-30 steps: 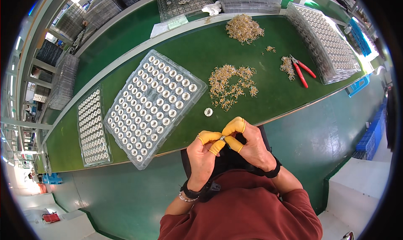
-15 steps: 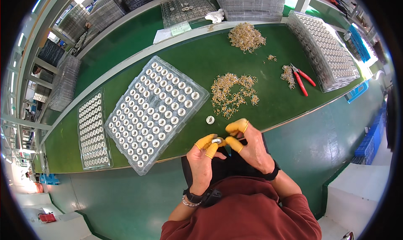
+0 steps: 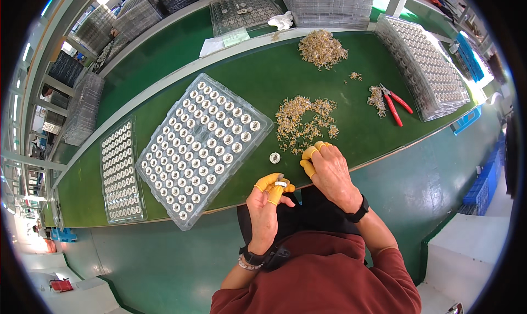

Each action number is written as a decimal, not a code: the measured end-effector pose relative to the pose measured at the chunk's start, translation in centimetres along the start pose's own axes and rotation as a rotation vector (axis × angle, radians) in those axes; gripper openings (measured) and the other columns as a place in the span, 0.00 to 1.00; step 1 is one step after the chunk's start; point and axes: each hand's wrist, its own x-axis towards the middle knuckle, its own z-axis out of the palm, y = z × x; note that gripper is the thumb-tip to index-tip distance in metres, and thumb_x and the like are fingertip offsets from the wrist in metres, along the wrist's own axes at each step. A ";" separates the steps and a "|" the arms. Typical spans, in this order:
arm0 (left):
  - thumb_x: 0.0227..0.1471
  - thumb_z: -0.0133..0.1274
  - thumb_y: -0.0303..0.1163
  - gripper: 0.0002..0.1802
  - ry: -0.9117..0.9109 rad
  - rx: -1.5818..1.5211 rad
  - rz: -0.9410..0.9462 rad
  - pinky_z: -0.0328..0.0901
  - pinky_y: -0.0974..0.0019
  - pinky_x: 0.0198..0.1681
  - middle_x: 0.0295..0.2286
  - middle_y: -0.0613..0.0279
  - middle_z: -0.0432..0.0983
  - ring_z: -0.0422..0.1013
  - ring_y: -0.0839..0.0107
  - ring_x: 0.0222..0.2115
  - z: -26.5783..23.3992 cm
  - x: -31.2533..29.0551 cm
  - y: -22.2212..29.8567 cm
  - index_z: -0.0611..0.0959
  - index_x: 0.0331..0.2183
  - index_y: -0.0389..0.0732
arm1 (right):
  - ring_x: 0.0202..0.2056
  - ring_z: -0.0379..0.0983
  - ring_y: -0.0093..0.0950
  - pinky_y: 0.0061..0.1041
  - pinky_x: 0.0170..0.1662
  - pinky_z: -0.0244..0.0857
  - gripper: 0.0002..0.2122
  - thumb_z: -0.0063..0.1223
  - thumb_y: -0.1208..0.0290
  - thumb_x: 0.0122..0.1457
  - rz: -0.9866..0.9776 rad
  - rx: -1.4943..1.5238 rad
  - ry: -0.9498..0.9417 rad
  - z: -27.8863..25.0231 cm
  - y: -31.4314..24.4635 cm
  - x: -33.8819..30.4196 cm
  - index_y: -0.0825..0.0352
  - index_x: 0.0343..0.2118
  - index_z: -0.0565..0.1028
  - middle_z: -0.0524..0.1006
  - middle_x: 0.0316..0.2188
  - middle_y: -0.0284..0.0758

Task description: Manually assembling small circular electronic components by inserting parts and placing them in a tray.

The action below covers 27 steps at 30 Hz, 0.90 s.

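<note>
Now right fingers (image 3: pixel 309 153) beside parts pile (image 3: pixel 299 116), farther from white ring (image 3: pixel 280 183)

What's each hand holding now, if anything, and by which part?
Left hand: small white part, pinched between yellow-covered fingertips; exact contact spot unclear. Right hand: cannot tell, fingertips hidden.

1. No text, label, brand, number or sign can be read.
2. White round part (image 3: pixel 280 183), held between the left fingers (image 3: pixel 268 181): any marking is too small to tell.
3. Pale green slip (image 3: pixel 236 37), well beyond the left fingers and further left, past the desk (image 3: pixel 230 185): any print is too small to read.
4. White paper (image 3: pixel 211 46), just left of that slip, also well beyond the left fingers: any writing is likewise too small to make out.
</note>
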 end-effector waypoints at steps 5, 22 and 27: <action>0.58 0.46 0.24 0.14 -0.035 0.016 -0.018 0.70 0.71 0.25 0.34 0.54 0.76 0.75 0.66 0.32 0.0 -0.1 0.0 0.74 0.46 0.31 | 0.31 0.68 0.39 0.36 0.36 0.63 0.06 0.57 0.74 0.50 0.046 0.103 0.002 -0.8 0.7 -0.8 0.66 0.27 0.72 0.70 0.26 0.38; 0.57 0.47 0.22 0.11 -0.042 -0.018 -0.034 0.70 0.71 0.23 0.33 0.56 0.75 0.75 0.67 0.32 0.5 -0.1 0.1 0.74 0.43 0.32 | 0.32 0.67 0.40 0.37 0.37 0.63 0.07 0.58 0.75 0.48 0.099 0.127 0.109 -1.7 0.9 -2.0 0.67 0.31 0.74 0.71 0.27 0.39; 0.56 0.49 0.22 0.11 -0.054 -0.024 -0.034 0.71 0.72 0.24 0.33 0.57 0.74 0.75 0.68 0.31 0.5 -0.1 -0.1 0.73 0.43 0.32 | 0.30 0.69 0.39 0.37 0.35 0.63 0.11 0.63 0.67 0.45 0.097 -0.027 0.025 -1.4 0.0 -2.1 0.67 0.26 0.73 0.71 0.25 0.38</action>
